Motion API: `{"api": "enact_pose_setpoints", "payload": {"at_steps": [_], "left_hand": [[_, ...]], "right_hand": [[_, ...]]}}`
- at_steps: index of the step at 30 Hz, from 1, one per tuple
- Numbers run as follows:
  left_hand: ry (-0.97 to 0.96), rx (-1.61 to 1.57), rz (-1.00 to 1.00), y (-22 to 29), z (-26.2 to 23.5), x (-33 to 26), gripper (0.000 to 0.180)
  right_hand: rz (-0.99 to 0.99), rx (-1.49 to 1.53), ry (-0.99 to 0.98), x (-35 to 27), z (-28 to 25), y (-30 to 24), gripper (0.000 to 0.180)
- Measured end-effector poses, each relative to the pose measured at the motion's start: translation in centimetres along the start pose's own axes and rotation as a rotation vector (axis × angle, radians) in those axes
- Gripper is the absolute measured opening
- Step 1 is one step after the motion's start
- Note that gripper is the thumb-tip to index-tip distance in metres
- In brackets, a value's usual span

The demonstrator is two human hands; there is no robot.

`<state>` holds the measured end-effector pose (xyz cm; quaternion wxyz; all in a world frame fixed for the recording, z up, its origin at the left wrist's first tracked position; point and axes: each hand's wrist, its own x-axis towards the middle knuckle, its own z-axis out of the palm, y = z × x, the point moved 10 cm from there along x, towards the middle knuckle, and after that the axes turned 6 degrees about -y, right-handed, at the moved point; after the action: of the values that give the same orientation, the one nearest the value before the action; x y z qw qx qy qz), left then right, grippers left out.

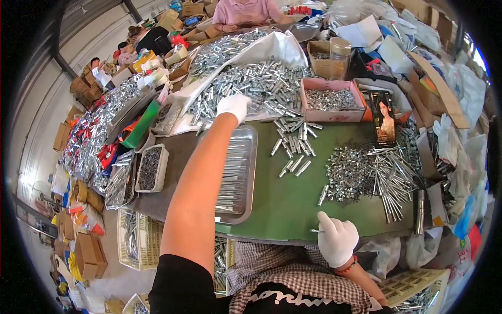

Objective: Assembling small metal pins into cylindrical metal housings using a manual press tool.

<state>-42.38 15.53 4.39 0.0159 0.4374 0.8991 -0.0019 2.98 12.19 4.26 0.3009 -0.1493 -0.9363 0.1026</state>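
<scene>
My left hand [234, 108], in a white glove, rests at the near edge of a heap of silvery metal tubes [272, 83]. Its fingers point into the heap, and I cannot make out whether they are closed on a tube. Low at the table's front edge, my right hand [337, 240], also gloved, is closed around a thin metal rod [314, 230]; only the rod's end sticks out. Beneath my left forearm, a steel tray [252, 172] holds rows of slim metal rods. Several loose tubes [302, 166] lie on the green mat [282, 201].
Small metal fittings [345, 170] and long thin rods [392, 183] are piled on the right. A pink box [334, 114] of small parts and a phone [384, 118] stand behind them. Left of the tray is a tub [163, 178] of dark pieces. A person [246, 13] sits opposite.
</scene>
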Motion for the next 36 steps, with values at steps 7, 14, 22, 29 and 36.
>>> {"api": "enact_pose_setpoints", "payload": {"at_steps": [7, 14, 22, 29, 36], "left_hand": [[-0.038, 0.038, 0.081, 1.6, 0.8, 1.4, 0.032], [-0.053, 0.144, 0.132, 3.3, 0.2, 1.1, 0.029], [-0.09, 0.2, 0.244, 4.3, 1.7, 0.9, 0.025], [-0.008, -0.421, 0.2, 8.8, -3.7, -5.5, 0.026], [0.074, -0.686, 0.627, 21.1, -6.0, -24.1, 0.014]], "right_hand": [[0.006, -0.042, -0.038, -0.2, 0.3, 0.2, 0.033], [0.018, -0.032, -0.066, 0.1, 0.3, 0.2, 0.032], [-0.01, -0.037, -0.052, 0.0, 0.4, 0.0, 0.031], [-0.005, -0.014, -0.015, -0.3, 0.0, -0.2, 0.034], [0.359, 0.616, 0.083, -1.8, -1.1, 4.5, 0.038]]}}
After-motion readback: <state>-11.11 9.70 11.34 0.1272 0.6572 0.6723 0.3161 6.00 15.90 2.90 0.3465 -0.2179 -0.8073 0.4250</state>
